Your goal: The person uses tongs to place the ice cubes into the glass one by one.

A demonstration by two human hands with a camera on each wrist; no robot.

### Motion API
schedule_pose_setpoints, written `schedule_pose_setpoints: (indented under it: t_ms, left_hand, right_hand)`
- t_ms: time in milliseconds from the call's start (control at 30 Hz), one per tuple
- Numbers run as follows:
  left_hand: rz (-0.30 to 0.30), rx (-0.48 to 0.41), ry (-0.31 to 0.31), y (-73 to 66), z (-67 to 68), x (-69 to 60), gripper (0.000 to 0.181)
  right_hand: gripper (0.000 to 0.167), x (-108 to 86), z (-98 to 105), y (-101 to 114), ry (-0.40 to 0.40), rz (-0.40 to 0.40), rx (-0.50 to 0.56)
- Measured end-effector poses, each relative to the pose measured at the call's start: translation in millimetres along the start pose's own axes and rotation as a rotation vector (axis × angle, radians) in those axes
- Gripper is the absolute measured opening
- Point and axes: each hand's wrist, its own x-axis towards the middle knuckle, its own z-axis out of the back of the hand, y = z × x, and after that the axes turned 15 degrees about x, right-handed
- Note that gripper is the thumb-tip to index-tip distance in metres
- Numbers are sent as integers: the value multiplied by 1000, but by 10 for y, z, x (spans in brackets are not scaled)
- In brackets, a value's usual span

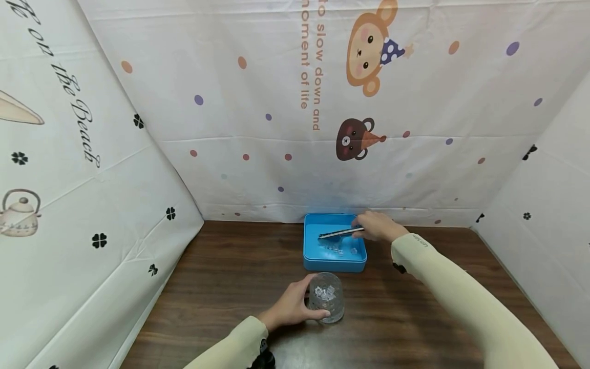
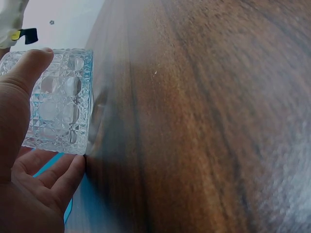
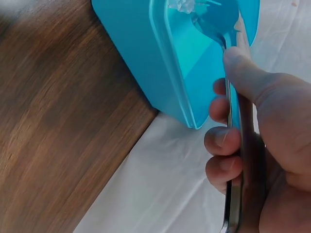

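My left hand (image 1: 290, 304) grips a clear, faceted drinking glass (image 1: 338, 297), which stands on the table; clear ice-like chunks (image 1: 325, 292) lie inside it. In the left wrist view, the thumb lies along one side of the glass (image 2: 58, 109) and the fingers (image 2: 68, 182) reach round the other. Beyond it, my right hand (image 1: 377, 225) holds metal tongs (image 1: 338, 233) over a blue rectangular tray (image 1: 334, 266). A few more clear chunks (image 1: 335, 249) lie in the tray. The right wrist view shows the tongs' (image 3: 251, 155) scooped, pronged end near some chunks (image 3: 183, 5); whether it grasps one is unclear.
Dark wood-grain table (image 1: 221, 287) spreads under everything. A white printed cloth (image 1: 258, 128) rises just behind the tray, with further cloth walls on the left (image 1: 60, 277) and right (image 1: 544, 205).
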Motion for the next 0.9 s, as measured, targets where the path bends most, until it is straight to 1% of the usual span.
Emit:
schedule_pose_setpoints:
  t_ms: [133, 333, 700, 833, 900]
  left_hand:
    - [-9, -10, -2, -1, -3, 7, 80]
    - [-17, -19, -5, -3, -10, 16, 79]
    - [1, -18, -4, -22, 20, 15, 80]
    - [7, -26, 2, -26, 20, 11, 79]
    - [12, -23, 5, -24, 18, 7, 80]
  right_hand:
    - [28, 13, -10, 6, -17, 9, -6]
    - [16, 19, -32, 1, -18, 10, 18]
    - [15, -4, -15, 13, -23, 29, 13]
    - [20, -31, 8, 22, -51, 40, -2]
    - [22, -52, 28, 25, -70, 60, -2]
